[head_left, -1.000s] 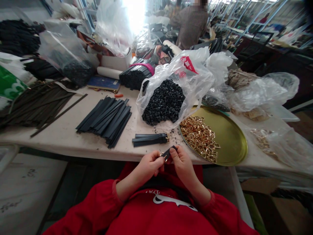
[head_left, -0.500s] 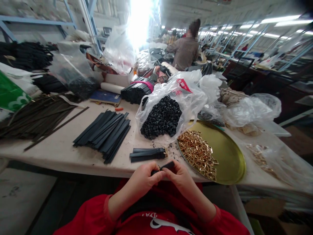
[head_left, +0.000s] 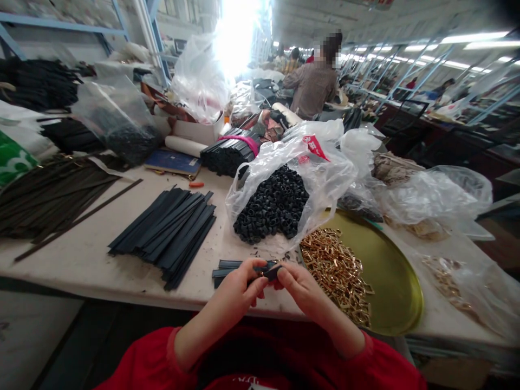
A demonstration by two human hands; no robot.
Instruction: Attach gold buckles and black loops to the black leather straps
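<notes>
A short dark strap (head_left: 273, 272) with a bit of gold metal on it is pinched between my two hands at the table's front edge. My left hand (head_left: 242, 284) is closed at its left end, where the fingers partly hide it. On the other end, my right hand (head_left: 299, 286) grips with thumb and fingertips. Just behind them lie finished-looking dark straps (head_left: 228, 264) with a buckle, partly covered by my hands. Small black loops (head_left: 271, 206) fill an open plastic bag beyond. Gold buckles (head_left: 335, 271) are heaped on a round gold tray (head_left: 396, 281) at my right.
Left of my hands lies a stack of flat dark strips (head_left: 166, 230). Farther left are brown strips (head_left: 60, 195). A blue notebook (head_left: 173, 163), a bundle with a pink band (head_left: 229, 151) and plastic bags (head_left: 439, 195) crowd the back and right. A person (head_left: 312, 86) stands beyond.
Both hands have moved forward from the table's edge, carrying the strap in front of the buckled straps. My left fingers have lifted and shifted on the strap. The whole view has tilted slightly.
</notes>
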